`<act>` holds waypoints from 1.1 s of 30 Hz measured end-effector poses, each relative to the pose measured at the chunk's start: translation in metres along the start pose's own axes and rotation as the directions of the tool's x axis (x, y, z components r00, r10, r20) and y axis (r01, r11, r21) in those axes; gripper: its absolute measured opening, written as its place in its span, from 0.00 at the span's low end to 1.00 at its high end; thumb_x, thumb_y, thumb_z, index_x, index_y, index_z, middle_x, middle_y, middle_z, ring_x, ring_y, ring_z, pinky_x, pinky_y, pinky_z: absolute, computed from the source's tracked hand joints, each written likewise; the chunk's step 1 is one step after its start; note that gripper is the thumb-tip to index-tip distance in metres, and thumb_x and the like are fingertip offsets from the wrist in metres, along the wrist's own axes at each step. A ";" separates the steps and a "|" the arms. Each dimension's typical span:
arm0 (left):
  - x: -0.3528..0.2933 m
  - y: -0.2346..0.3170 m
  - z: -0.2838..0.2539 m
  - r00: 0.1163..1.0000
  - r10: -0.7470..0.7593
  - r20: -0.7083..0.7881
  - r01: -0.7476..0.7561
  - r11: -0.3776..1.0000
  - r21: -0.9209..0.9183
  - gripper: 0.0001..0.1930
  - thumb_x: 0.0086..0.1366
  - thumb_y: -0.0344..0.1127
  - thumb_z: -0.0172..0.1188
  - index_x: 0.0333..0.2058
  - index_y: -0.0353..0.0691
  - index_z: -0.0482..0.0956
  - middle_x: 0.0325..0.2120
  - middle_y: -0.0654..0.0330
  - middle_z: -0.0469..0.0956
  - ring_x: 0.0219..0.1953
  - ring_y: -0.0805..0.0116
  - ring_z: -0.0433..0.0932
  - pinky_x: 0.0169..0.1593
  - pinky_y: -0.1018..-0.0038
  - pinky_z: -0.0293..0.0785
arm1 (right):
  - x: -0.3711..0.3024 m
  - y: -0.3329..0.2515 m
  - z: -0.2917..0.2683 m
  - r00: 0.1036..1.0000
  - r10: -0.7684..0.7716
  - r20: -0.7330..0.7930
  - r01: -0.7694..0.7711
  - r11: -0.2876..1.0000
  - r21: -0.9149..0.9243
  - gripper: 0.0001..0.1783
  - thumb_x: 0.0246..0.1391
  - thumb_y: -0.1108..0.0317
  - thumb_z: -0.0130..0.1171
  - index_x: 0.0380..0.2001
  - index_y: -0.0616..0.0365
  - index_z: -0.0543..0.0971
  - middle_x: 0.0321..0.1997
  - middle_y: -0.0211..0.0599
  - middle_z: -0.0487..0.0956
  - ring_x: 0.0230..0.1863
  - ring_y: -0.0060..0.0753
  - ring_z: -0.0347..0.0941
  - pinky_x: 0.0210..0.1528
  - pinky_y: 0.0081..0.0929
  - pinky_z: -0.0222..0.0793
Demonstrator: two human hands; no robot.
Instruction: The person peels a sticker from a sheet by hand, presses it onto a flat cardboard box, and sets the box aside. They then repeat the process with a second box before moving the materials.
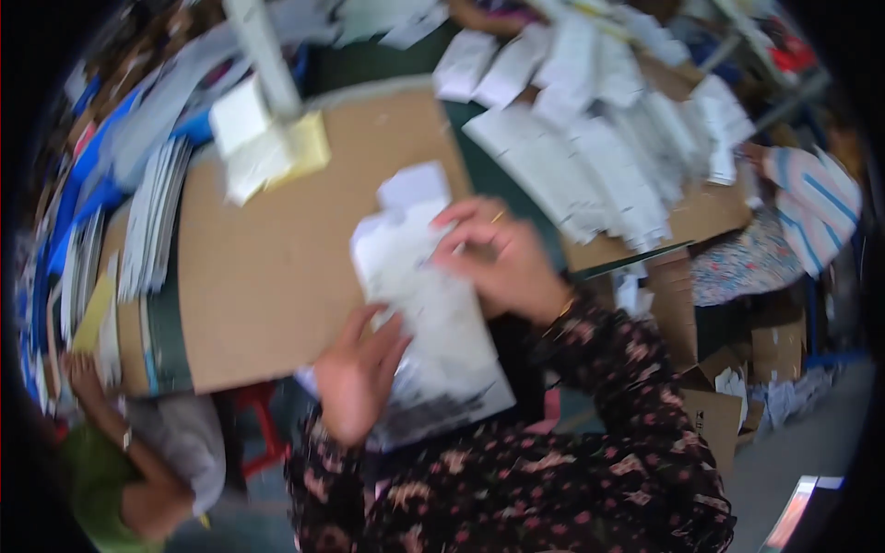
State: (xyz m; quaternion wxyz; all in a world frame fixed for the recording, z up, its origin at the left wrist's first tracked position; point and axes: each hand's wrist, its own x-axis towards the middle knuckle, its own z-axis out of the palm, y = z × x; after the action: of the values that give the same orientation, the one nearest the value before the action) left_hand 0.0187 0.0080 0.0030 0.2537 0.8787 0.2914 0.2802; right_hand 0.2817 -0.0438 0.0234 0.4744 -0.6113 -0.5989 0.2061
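A white paper piece [429,286], long and envelope-like with a flap at its far end, lies across the near edge of a brown cardboard sheet. Its near part reaches toward my lap, where a dark printed patch shows. My right hand [507,258] is over its upper right edge, thumb and forefinger bent and apart. Beside the lower left edge hovers my left hand [355,382], fingers curled but spread. Both hands are smeared by motion, and whether the fingertips touch the paper is unclear.
The cardboard sheet [267,267] covers the table. White and yellow papers [309,147] lie at its far side. Stacked white packets [590,157] fill the far right; upright bundles [152,221] stand left. One person [138,461] sits lower left, another [820,203] at right. Cartons [710,415] stand lower right.
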 end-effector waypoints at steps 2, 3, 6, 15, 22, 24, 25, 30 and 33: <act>0.007 -0.003 0.005 1.000 0.020 0.009 -0.020 1.000 0.011 0.12 0.66 0.34 0.75 0.46 0.40 0.89 0.52 0.56 0.85 0.32 0.55 0.86 0.34 0.63 0.82 | 0.009 0.002 -0.005 0.999 0.047 0.008 -0.047 0.998 0.031 0.04 0.60 0.70 0.75 0.37 0.56 0.90 0.59 0.34 0.84 0.63 0.34 0.74 0.69 0.34 0.66; 0.005 -0.003 0.005 0.999 -0.029 0.025 0.028 0.999 0.033 0.12 0.66 0.34 0.75 0.46 0.40 0.89 0.52 0.56 0.85 0.32 0.55 0.86 0.34 0.63 0.82 | 0.012 0.003 -0.003 0.997 0.062 0.043 -0.065 0.995 0.071 0.04 0.60 0.70 0.75 0.37 0.56 0.90 0.59 0.34 0.84 0.63 0.34 0.74 0.69 0.34 0.66; -0.001 -0.006 0.006 1.000 0.006 -0.019 -0.006 1.000 0.026 0.13 0.66 0.35 0.75 0.48 0.42 0.89 0.53 0.59 0.85 0.30 0.56 0.86 0.33 0.63 0.83 | 0.021 0.012 0.011 0.991 0.056 0.118 -0.055 0.998 -0.011 0.05 0.60 0.69 0.75 0.38 0.56 0.90 0.62 0.33 0.84 0.66 0.34 0.72 0.71 0.35 0.64; -0.007 -0.013 0.006 0.999 0.043 0.007 -0.043 0.998 0.041 0.16 0.65 0.37 0.77 0.50 0.43 0.89 0.54 0.62 0.85 0.27 0.60 0.86 0.31 0.66 0.82 | 0.005 0.014 0.038 0.994 0.060 0.088 -0.052 0.995 -0.089 0.04 0.55 0.66 0.77 0.33 0.51 0.92 0.63 0.28 0.84 0.72 0.43 0.67 0.75 0.41 0.61; -0.003 -0.018 0.009 0.998 0.055 -0.002 -0.055 0.998 0.032 0.16 0.64 0.38 0.78 0.49 0.44 0.89 0.54 0.63 0.85 0.27 0.62 0.86 0.30 0.68 0.82 | 0.003 0.016 0.043 0.994 0.039 0.101 -0.017 0.976 -0.218 0.04 0.56 0.67 0.77 0.34 0.51 0.92 0.66 0.28 0.82 0.75 0.42 0.63 0.78 0.42 0.55; -0.003 -0.019 0.011 0.998 0.061 -0.009 -0.061 0.998 0.027 0.17 0.63 0.38 0.78 0.49 0.44 0.89 0.54 0.63 0.85 0.27 0.62 0.86 0.30 0.68 0.82 | 0.003 0.017 0.042 0.993 0.035 0.113 -0.011 0.978 -0.206 0.03 0.56 0.67 0.77 0.34 0.50 0.92 0.66 0.28 0.82 0.76 0.42 0.61 0.79 0.43 0.53; -0.003 -0.020 0.011 0.998 0.064 -0.013 -0.064 0.998 0.025 0.17 0.63 0.38 0.78 0.49 0.44 0.89 0.54 0.63 0.85 0.27 0.62 0.86 0.30 0.68 0.82 | 0.003 0.018 0.042 0.992 0.032 0.120 -0.007 0.980 -0.200 0.03 0.56 0.67 0.77 0.34 0.50 0.91 0.67 0.27 0.82 0.76 0.42 0.60 0.79 0.43 0.53; -0.003 -0.022 0.012 0.997 0.071 -0.015 -0.070 0.997 0.014 0.17 0.62 0.38 0.78 0.49 0.44 0.89 0.54 0.63 0.85 0.27 0.63 0.86 0.30 0.68 0.82 | 0.001 0.019 0.042 0.992 0.042 0.122 -0.018 0.980 -0.198 0.03 0.57 0.67 0.77 0.33 0.50 0.91 0.67 0.27 0.81 0.77 0.42 0.59 0.79 0.44 0.52; -0.002 -0.021 0.012 0.997 0.074 -0.010 -0.074 0.997 0.022 0.17 0.62 0.38 0.79 0.49 0.43 0.89 0.54 0.63 0.85 0.27 0.63 0.86 0.30 0.69 0.82 | 0.001 0.019 0.042 0.991 0.053 0.127 -0.029 0.982 -0.188 0.03 0.57 0.67 0.77 0.33 0.50 0.91 0.67 0.27 0.81 0.77 0.42 0.59 0.79 0.44 0.53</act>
State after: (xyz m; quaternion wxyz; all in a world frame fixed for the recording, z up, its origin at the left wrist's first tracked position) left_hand 0.0167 0.0179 -0.0189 0.2319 0.8902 0.2630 0.2910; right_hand 0.2581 -0.0255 -0.0116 0.3706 -0.6502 -0.6327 0.1989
